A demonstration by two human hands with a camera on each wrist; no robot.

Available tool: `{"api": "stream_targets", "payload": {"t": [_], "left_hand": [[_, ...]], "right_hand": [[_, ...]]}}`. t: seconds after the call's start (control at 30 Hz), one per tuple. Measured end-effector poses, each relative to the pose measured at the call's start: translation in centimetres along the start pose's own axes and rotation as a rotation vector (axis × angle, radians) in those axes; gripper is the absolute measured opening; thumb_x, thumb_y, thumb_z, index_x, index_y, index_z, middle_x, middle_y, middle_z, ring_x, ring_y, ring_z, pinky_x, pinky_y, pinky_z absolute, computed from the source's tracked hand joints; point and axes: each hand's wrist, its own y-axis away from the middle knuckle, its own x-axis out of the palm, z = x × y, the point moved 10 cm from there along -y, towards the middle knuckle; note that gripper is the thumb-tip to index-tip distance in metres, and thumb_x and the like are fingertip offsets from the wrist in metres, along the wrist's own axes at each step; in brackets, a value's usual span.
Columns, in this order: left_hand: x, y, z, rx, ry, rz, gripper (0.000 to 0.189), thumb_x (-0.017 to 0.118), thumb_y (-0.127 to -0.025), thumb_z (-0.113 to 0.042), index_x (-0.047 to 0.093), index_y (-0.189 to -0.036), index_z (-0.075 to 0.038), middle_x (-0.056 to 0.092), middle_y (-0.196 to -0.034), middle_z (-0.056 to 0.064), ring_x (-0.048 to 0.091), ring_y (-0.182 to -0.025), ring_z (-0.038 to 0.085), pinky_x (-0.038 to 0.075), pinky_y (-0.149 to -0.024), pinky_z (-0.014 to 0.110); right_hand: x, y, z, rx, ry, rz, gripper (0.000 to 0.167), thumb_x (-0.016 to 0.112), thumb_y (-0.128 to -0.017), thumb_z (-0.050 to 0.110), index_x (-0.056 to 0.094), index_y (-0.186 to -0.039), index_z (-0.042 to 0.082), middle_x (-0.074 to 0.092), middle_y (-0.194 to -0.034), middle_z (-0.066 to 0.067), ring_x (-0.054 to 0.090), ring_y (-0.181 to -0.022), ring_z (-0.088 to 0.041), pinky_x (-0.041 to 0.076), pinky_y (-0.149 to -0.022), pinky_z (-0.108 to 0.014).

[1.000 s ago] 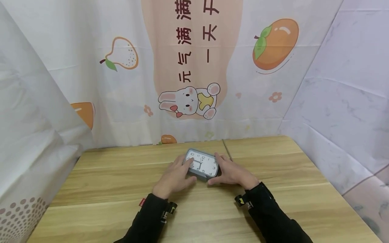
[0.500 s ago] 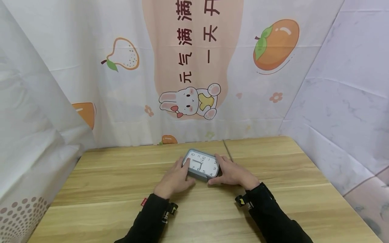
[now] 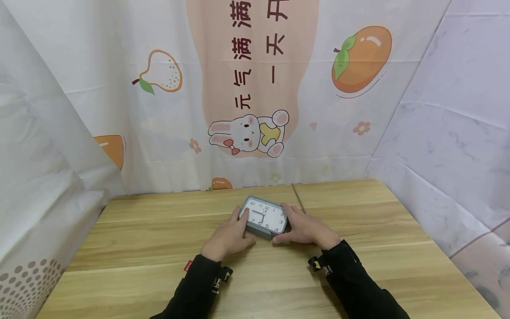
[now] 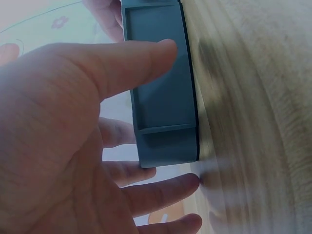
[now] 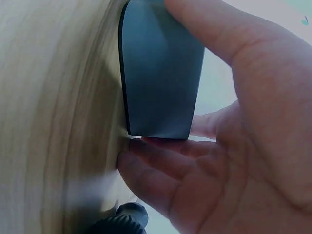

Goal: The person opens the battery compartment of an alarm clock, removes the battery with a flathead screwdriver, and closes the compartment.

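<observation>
A rectangular grey-blue clock [image 3: 272, 217] with a white numbered face lies face up near the back of the table, turned at a slant. My right hand [image 3: 306, 228] holds its right end, thumb at the front side and fingers round the end. At the left end is my left hand [image 3: 228, 235], its index finger touching the rim of the face. That thumb stands slightly off the front side. The left wrist view shows the clock's recessed side [image 4: 165, 102] behind the thumb, with spread fingers past its end. In the right wrist view, fingers lie under a smooth end of the casing [image 5: 158, 78].
The wood-grain table [image 3: 151, 248] reaches to a printed curtain [image 3: 167, 115] at the back. White cloth hangs at both sides. A thin dark line [image 3: 298, 197] runs across the table behind my right hand. A black ribbed object [image 5: 126, 219], kind unclear, shows in the right wrist view.
My left index finger has drawn back from the clock's face to its left rim, and the left thumb has shifted slightly. The right hand and the clock have hardly moved.
</observation>
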Motion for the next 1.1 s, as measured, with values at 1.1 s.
{"api": "stream_targets", "payload": {"t": [1.1], "left_hand": [[-0.44,0.44,0.09,-0.015,-0.028,-0.023,0.089,0.077,-0.091,-0.031,0.028,-0.159,-0.001,0.049,-0.14,0.03,0.053,-0.126,0.04,0.045,-0.102,0.051]], "right_hand": [[0.49,0.23,0.75,-0.085,0.002,0.042,0.115,0.088,-0.075,0.051,0.023,-0.157,0.004,0.049,-0.134,-0.014,0.052,-0.116,-0.025,0.045,-0.098,-0.047]]}}
